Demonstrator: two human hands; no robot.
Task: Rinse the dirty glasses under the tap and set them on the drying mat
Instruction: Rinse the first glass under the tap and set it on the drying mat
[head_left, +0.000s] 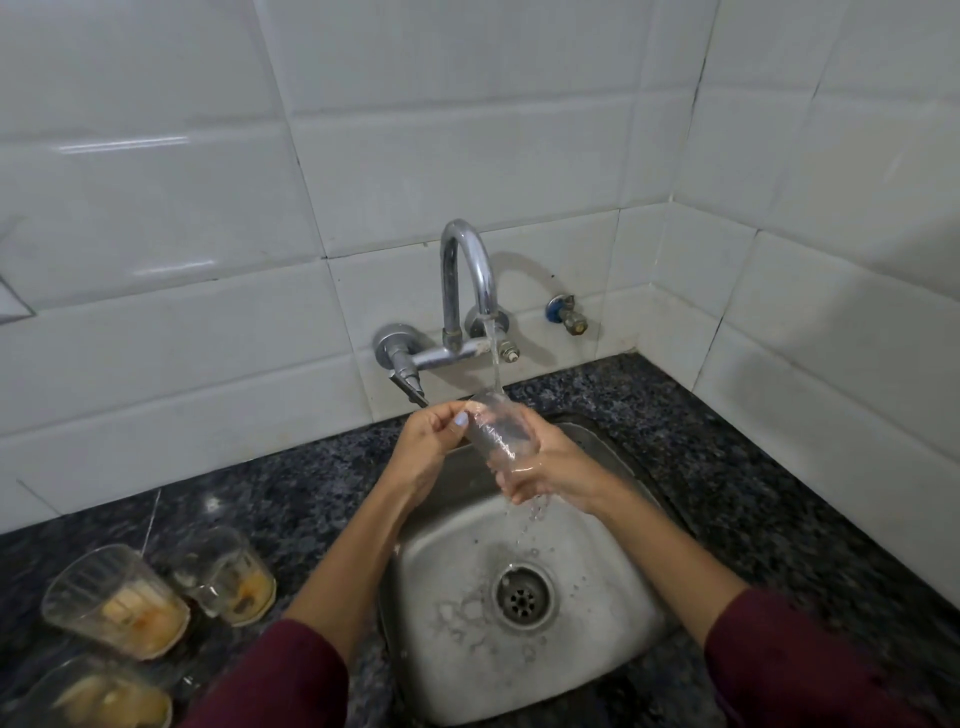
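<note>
Now a clear ribbed glass (496, 431), tilted under the tap (470, 291) stream, both hands' (431, 449) grip clamped round it

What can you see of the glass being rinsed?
The glass is clear with ribbed sides and looks clean. It is tilted, rim up towards the tap, whose stream hits it there. The left hand grips near the rim, the right hand holds the base. It hangs above the sink; water runs off below.
</note>
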